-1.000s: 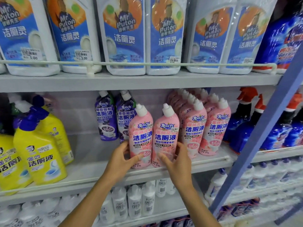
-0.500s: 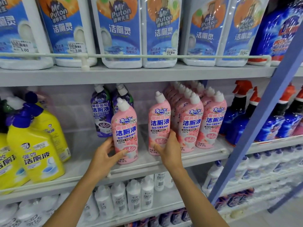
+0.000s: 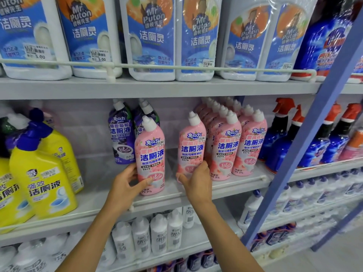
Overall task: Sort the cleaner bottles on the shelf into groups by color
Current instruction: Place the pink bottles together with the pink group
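Pink cleaner bottles stand on the middle shelf [image 3: 196, 195], and we use the packed pink row [image 3: 237, 146] at its right part as our landmark. We hold two loose ones. Our left hand [image 3: 125, 185] forms a grip wrapped around the low part of the left pink bottle [image 3: 150, 160], thumb across its front label and fingers behind it; this bottle stands upright well to the left of the pink row, its base near the shelf's front rail [image 3: 157, 201]. Our right hand [image 3: 196, 181] forms a grip closed on the lower body of the right pink bottle [image 3: 192, 148], thumb in front, fingers curled round its right side; this bottle is upright and just beside the pink row, on its left, seemingly touching the nearest one. A clear gap separates the two held bottles.

Further left of the pink row and toward the back stand purple cleaner bottles [image 3: 120, 138], partly hidden behind the left pink bottle. Much further left are yellow cleaner bottles [image 3: 43, 181] with blue caps. Right of the pink row stand blue spray bottles [image 3: 279, 140] with red triggers. Above it, on the upper shelf, sit white Mr Puton jugs [image 3: 151, 40] behind a rail.
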`<state>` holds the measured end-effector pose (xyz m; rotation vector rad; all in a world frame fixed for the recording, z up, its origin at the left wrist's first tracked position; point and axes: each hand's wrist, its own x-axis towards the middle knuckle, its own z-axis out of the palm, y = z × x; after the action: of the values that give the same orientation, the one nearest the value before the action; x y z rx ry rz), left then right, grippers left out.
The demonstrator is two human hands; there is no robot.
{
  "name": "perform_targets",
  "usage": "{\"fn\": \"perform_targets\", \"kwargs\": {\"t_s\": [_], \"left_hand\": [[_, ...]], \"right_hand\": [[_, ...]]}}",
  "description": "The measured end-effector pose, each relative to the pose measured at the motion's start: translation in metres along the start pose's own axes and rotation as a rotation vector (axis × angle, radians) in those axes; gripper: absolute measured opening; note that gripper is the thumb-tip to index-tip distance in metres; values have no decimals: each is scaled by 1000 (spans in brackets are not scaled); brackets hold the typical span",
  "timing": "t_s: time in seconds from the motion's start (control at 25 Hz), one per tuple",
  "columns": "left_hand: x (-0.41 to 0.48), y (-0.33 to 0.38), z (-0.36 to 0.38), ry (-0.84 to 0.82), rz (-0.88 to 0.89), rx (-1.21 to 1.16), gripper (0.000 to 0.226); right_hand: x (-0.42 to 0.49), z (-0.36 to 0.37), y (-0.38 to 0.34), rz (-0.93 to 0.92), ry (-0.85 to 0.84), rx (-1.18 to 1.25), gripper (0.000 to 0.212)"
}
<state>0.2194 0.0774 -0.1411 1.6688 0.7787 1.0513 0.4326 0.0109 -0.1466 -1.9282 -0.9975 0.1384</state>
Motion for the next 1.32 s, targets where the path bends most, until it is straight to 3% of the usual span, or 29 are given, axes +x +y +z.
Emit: {"fn": "perform_targets", "kwargs": {"t_s": [0.16, 0.68, 0.92, 1.0, 1.08, 1.2, 1.28, 1.32], "left_hand": [[0, -1, 0, 8, 5, 27, 50], [0, -3, 0, 32, -19, 40, 52], [3, -9, 0, 41, -33, 28, 48], [5, -11, 0, 51, -32, 25, 48], [5, -12, 1, 49, -35, 21, 49], [6, -12, 0, 42, -35, 16, 49], [6, -11, 0, 44, -39, 25, 49], [5, -10, 1, 45, -40, 29, 49]], "right_hand": [[5, 10, -5, 18, 45, 7, 63], [96, 60, -14, 133, -84, 151, 65], [127, 83, -3, -26, 9, 46, 37], [143, 105, 10, 60, 120, 226, 33], [151, 121, 19, 97, 109, 384, 39], [146, 107, 7, 27, 102, 113, 29], [135, 94, -2, -55, 39, -41, 43], [133, 91, -4, -8, 21, 9, 50]]}}
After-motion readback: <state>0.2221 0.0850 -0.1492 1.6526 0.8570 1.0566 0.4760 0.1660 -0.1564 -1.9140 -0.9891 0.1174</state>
